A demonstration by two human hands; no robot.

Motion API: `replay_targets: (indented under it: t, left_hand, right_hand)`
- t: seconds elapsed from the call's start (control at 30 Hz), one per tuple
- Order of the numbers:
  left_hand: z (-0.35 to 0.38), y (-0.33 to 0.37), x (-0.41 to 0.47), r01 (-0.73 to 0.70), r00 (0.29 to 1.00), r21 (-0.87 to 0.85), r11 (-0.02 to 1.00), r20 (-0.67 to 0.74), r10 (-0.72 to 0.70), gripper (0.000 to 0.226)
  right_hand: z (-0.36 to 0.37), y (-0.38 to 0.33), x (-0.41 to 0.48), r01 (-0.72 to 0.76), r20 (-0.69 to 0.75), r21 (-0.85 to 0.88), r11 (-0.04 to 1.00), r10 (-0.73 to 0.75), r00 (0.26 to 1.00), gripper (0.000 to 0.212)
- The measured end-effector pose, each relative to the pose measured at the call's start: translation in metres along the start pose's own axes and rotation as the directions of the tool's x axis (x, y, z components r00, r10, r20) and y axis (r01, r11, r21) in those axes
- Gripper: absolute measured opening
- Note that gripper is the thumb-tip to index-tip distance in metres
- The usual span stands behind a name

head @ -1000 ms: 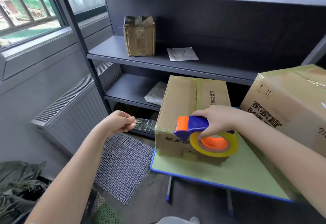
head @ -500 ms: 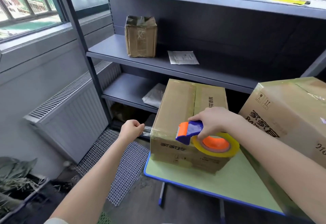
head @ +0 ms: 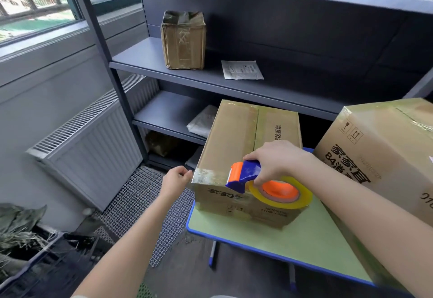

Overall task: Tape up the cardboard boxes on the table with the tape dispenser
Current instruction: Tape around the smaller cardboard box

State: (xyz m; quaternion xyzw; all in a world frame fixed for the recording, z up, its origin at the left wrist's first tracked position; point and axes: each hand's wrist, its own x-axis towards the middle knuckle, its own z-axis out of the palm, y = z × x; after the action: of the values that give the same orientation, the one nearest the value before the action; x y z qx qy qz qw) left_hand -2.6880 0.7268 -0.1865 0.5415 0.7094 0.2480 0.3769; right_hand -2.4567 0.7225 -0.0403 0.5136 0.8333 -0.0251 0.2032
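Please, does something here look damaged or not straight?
The small box on the shelf has a crumpled, dented top. The large box at the right seems tilted, not flat on the table. The tape strip along the near edge of the middle box looks wrinkled.

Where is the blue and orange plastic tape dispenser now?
Head view, right of centre: the tape dispenser is gripped by the right hand against the near top edge of the smaller brown cardboard box.

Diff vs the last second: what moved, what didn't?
The left hand brought the stretched tape strip rightward to the left corner of the small box. The strip now lies along its near top edge. Whether the hand still pinches it is unclear. The right hand kept holding the tape dispenser at that edge.
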Motion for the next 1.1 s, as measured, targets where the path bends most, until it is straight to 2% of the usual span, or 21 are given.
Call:
replay_targets:
  t: [0.13,0.23,0.4,0.5,0.53,0.6,0.67,0.73,0.8,0.87,0.9,0.93,1.0,1.1]
  left_hand:
    - [0.013,-0.004,-0.002,0.038,0.999,-0.133,0.99,0.017,-0.036,0.026]
    - [0.012,-0.002,-0.003,0.057,0.998,-0.147,0.988,0.014,-0.055,0.025]
    - [0.011,0.003,-0.002,0.067,0.997,-0.057,0.996,-0.026,-0.068,0.03]
    - [0.009,-0.005,0.001,0.149,0.988,0.105,0.983,0.016,-0.151,0.037]
    - [0.01,-0.009,0.0,0.175,0.983,0.099,0.98,0.046,-0.18,0.036]
    - [0.015,-0.011,-0.006,0.17,0.985,-0.101,0.98,0.05,-0.166,0.028]
    - [0.017,-0.004,-0.014,0.014,0.992,-0.186,0.982,-0.118,-0.037,0.014]
    - [0.019,0.004,-0.021,-0.229,0.948,-0.113,0.967,-0.251,0.195,0.038]
    - [0.02,0.008,-0.026,-0.466,0.863,0.009,0.885,-0.214,0.457,0.057]
    - [0.025,0.008,-0.033,-0.63,0.752,0.25,0.735,-0.036,0.658,0.061]
    - [0.031,0.005,-0.034,-0.67,0.697,0.396,0.629,0.042,0.716,0.06]
    - [0.037,0.002,-0.033,-0.676,0.671,0.487,0.553,0.098,0.734,0.06]
    - [0.047,0.0,-0.028,-0.65,0.672,0.558,0.516,0.105,0.733,0.061]
    - [0.045,0.002,-0.022,-0.647,0.606,0.612,0.455,0.051,0.794,0.041]
  right_hand:
    - [0.001,-0.001,0.001,0.007,0.007,-0.004,1.0,-0.007,1.0,0.06]
    - [0.0,-0.001,0.001,0.011,0.007,-0.004,1.0,-0.011,1.0,0.062]
    - [-0.002,-0.001,-0.001,0.01,0.024,-0.019,1.0,-0.009,1.0,0.073]
    - [-0.003,-0.002,-0.001,0.013,0.024,-0.02,1.0,-0.013,1.0,0.071]
    - [-0.002,-0.002,-0.001,0.016,0.029,-0.027,1.0,-0.015,0.999,0.071]
    - [-0.003,-0.002,-0.001,0.02,0.036,-0.035,0.999,-0.018,0.999,0.07]
    - [-0.003,-0.001,0.0,0.017,0.037,-0.028,0.999,-0.016,0.999,0.07]
    - [-0.002,0.0,0.002,0.016,0.035,-0.022,1.0,-0.015,0.999,0.071]
    - [-0.001,0.0,0.003,0.018,0.034,-0.023,1.0,-0.017,0.999,0.072]
    - [0.0,0.002,0.005,0.019,0.035,-0.017,1.0,-0.018,0.999,0.071]
    - [0.0,0.002,0.006,0.02,0.037,-0.011,1.0,-0.019,0.999,0.071]
    - [-0.001,0.003,0.007,0.022,0.039,-0.006,1.0,-0.022,0.999,0.072]
    - [-0.001,0.003,0.008,0.032,0.05,-0.003,0.999,-0.032,0.998,0.071]
    - [-0.004,0.003,0.009,0.036,0.066,-0.006,0.999,-0.036,0.997,0.07]
